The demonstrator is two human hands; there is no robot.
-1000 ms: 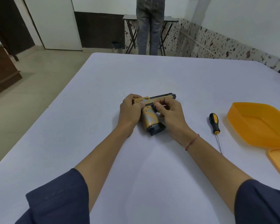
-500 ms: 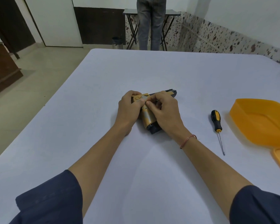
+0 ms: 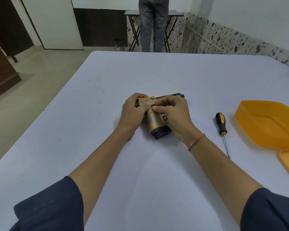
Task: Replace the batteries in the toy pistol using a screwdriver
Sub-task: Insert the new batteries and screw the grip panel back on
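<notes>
Both hands, left (image 3: 133, 112) and right (image 3: 175, 114), grip the pistol (image 3: 154, 120) with curled fingers on the surface (image 3: 90, 130). The screwdriver (image 3: 221, 125) lies to its right.

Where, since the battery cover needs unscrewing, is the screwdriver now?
In the head view the screwdriver lies on the table, between the right hand holding the toy pistol and the orange tray, tip toward the person.

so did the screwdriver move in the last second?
No. The screwdriver lies at the same gap and angle beside the orange tray; only the camera shifted.
</notes>
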